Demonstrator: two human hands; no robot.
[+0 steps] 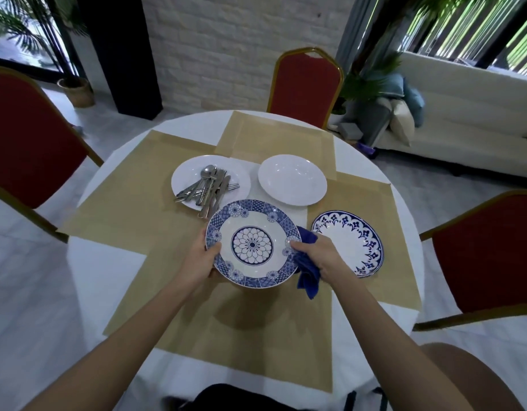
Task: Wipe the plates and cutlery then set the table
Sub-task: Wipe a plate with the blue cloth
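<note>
We hold the blue floral-patterned plate (252, 244) in the air above the near tan placemat (226, 327), tilted slightly toward us, with its shadow falling on the mat below. Our left hand (207, 259) grips the plate's left rim, thumb on top and fingers curled underneath. Our right hand (318, 256) clutches a bunched blue cloth (308, 280) and pinches it against the plate's right rim; the loose end of the cloth hangs down below the hand. Just beyond the held plate sits a white plate (186, 173) carrying a pile of cutlery (210, 188), spoons, forks and knives lying crossed, some handles poking over its near edge. Beside it to the right is a second white plate (292, 179) with nothing on it. To the right of our right hand, a blue-and-white bordered plate (348, 244) lies flat on another placemat. All this rests on a round table with a white tablecloth (108, 262), with red chairs (305, 84) around it.
</note>
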